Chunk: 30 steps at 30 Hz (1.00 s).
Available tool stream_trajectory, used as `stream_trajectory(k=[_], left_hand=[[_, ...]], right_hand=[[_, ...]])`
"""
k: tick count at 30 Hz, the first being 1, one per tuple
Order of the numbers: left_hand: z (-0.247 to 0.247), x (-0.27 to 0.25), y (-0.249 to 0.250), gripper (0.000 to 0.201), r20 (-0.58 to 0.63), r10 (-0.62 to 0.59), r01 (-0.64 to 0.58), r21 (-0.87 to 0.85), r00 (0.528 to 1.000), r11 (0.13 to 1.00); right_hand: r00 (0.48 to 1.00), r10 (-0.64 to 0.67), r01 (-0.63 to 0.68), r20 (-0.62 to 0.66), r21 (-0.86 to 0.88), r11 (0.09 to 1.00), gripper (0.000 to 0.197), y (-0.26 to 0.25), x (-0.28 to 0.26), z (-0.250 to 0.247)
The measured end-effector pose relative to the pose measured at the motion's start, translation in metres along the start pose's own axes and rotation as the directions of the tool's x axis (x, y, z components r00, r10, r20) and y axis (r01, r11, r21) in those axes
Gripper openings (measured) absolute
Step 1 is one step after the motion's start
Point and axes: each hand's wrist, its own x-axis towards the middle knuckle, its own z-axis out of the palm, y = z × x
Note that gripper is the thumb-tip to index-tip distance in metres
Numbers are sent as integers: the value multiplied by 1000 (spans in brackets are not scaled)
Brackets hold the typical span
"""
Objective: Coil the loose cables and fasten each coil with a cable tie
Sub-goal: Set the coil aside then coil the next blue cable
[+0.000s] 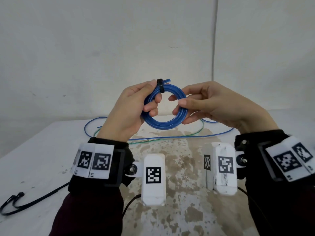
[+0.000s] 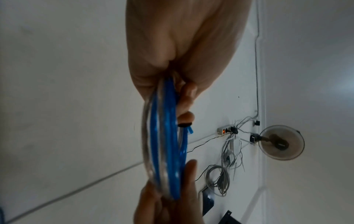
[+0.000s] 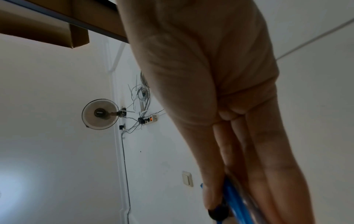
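Above the table I hold up a blue cable coil [image 1: 165, 124] with both hands. A black cable tie [image 1: 160, 86] wraps its upper left part, and two short cable ends stick out just past the tie. My left hand [image 1: 151, 92] grips the coil's left side, thumb beside the tie and fingers curled through the ring. My right hand [image 1: 179, 106] pinches the right side between thumb and fingers. The left wrist view shows the coil [image 2: 166, 144] edge-on with the tie [image 2: 184, 125]. In the right wrist view, the coil [image 3: 235, 201] runs under my right hand [image 3: 229, 189].
Loose blue and green cables [image 1: 153, 137] lie in long loops across the far part of the white table [image 1: 42, 150]. A long black strap [image 1: 34, 200] with a looped end lies at the near left. A wall stands close behind the table.
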Motion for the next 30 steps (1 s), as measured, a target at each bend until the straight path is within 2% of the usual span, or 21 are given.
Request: stream_trajectory(k=[4,8,12,18,20,22,24,25,28,30], left_hand=[[3,1,-2,27,-62,34,-37,-50,998,998],[0,3,-3,26,-118,63,-71,-60,991,996],[-5,2,0,27,-118,-7,-1,-68,993,998],[-4,2,2,27,-47,-108,93,-250,993,964],[-4,2,1,27,-30,-82,76,-160,996,984],[-3,2,-4,27,4,-56,56,35,998,998],[1,1,-8,25,54,-71,60,189,996,980],[3,-1,-10,24,85,-85,62,244,993,968],[8,-5,-11,24,168,-114,45,367,979,929],[9,-6,-11,26,184,-126,43,401,975,915]], right_hand=[[995,49,-49,91,3,999,39,0,-1,2],[991,52,-50,120,-15,999,27,4,3,11],[993,32,-32,113,0,999,20,8,9,16],[995,24,-25,95,17,1000,22,8,10,17],[998,45,-43,52,-49,998,32,5,8,18],[995,11,-22,-101,-117,993,32,2,10,18],[966,-22,1,-259,-81,997,29,0,12,17],[958,-11,-6,-287,-56,998,30,1,14,16],[977,55,-71,-207,-73,995,25,8,14,12],[974,38,-54,-224,-62,997,22,11,14,10]])
